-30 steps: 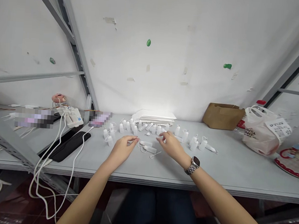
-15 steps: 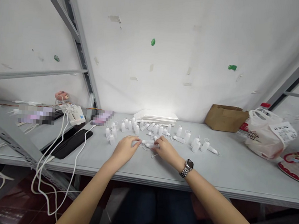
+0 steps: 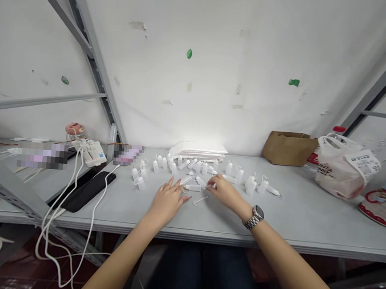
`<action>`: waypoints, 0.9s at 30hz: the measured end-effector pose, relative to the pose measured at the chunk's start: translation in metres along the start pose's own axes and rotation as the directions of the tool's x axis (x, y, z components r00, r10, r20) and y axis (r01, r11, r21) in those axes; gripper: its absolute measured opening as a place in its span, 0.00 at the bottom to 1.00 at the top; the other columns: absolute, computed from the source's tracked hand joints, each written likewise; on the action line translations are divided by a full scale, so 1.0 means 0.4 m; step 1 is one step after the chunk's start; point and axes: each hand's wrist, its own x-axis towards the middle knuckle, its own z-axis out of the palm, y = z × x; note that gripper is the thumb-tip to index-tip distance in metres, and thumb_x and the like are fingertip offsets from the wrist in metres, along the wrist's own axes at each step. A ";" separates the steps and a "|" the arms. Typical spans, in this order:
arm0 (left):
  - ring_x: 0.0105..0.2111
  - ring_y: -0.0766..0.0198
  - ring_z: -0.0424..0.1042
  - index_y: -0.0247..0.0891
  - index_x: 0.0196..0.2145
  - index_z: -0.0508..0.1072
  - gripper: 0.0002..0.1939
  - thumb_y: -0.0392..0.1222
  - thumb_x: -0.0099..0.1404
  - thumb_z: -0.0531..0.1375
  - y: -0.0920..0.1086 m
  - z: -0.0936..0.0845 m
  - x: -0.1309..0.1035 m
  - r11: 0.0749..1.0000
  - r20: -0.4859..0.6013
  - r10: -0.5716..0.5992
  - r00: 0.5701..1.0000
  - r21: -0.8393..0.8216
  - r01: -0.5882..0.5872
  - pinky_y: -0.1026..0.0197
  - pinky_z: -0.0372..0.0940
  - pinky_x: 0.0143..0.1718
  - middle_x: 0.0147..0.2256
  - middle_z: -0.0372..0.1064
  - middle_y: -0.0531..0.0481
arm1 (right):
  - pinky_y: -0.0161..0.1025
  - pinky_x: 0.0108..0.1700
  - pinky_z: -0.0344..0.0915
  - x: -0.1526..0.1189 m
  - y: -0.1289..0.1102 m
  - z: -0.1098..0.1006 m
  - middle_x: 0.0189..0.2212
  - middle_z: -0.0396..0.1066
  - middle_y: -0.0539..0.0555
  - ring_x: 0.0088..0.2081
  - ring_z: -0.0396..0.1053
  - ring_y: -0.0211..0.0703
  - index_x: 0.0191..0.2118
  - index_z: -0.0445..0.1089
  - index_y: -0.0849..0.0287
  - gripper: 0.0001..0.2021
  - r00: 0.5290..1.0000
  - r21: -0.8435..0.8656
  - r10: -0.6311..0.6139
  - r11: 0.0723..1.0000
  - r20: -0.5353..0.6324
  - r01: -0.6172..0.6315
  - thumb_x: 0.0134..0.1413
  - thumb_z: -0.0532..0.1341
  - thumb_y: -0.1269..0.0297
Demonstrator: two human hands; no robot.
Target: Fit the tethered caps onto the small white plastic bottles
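Note:
My left hand rests palm down on the grey tabletop, fingers spread, holding nothing. Its fingertips are close to a few small white plastic dropper bottles lying on their sides. My right hand, with a metal-band watch at the wrist, has its fingers bent together at the base of one lying dropper bottle. Another lying bottle is between the hands. A loose thin white piece with a looped end lies in front of them. Several upright bottles stand left of my left hand.
More upright bottles stand on the right. Behind the bottles is a white stack against the wall. A brown paper bag and a white plastic bag are at the right. A black power bank and white cables lie left.
My left hand has come away from the bottles towards me and its fingers have spread. My right hand has moved slightly right. The view has shifted a little.

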 end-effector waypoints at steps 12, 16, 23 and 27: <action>0.51 0.54 0.65 0.42 0.48 0.70 0.17 0.47 0.65 0.50 0.092 -0.013 -0.039 0.970 -0.046 0.206 0.977 -0.125 -0.210 0.50 0.60 0.50 0.50 0.69 0.45 | 0.46 0.50 0.55 0.229 0.022 0.054 0.39 0.64 0.60 0.47 0.59 0.52 0.42 0.71 0.61 0.10 0.970 0.015 -0.052 0.998 -0.236 0.057 0.53 0.60 0.65; 0.47 0.54 0.68 0.40 0.46 0.71 0.17 0.46 0.64 0.51 0.088 -0.013 -0.039 0.979 -0.030 0.168 0.985 -0.114 -0.170 0.51 0.62 0.47 0.46 0.71 0.44 | 0.45 0.51 0.56 0.205 -0.023 0.105 0.39 0.65 0.60 0.47 0.60 0.50 0.40 0.71 0.62 0.08 0.968 0.042 -0.127 0.989 -0.216 0.139 0.54 0.58 0.68; 0.46 0.53 0.68 0.39 0.43 0.73 0.16 0.46 0.64 0.50 0.072 0.009 -0.028 0.980 -0.028 0.148 0.989 -0.129 -0.150 0.50 0.61 0.47 0.46 0.72 0.43 | 0.36 0.42 0.62 0.206 -0.027 0.042 0.39 0.68 0.55 0.38 0.67 0.39 0.42 0.70 0.59 0.12 0.973 0.152 -0.090 0.981 -0.211 0.124 0.58 0.54 0.60; 0.47 0.52 0.68 0.39 0.42 0.73 0.15 0.46 0.64 0.51 0.065 0.013 -0.024 0.982 -0.022 0.126 0.992 -0.136 -0.128 0.50 0.61 0.47 0.46 0.71 0.42 | 0.40 0.42 0.63 0.231 0.032 -0.026 0.39 0.68 0.58 0.36 0.67 0.40 0.38 0.69 0.63 0.11 0.962 0.165 0.082 0.986 -0.259 -0.040 0.60 0.52 0.63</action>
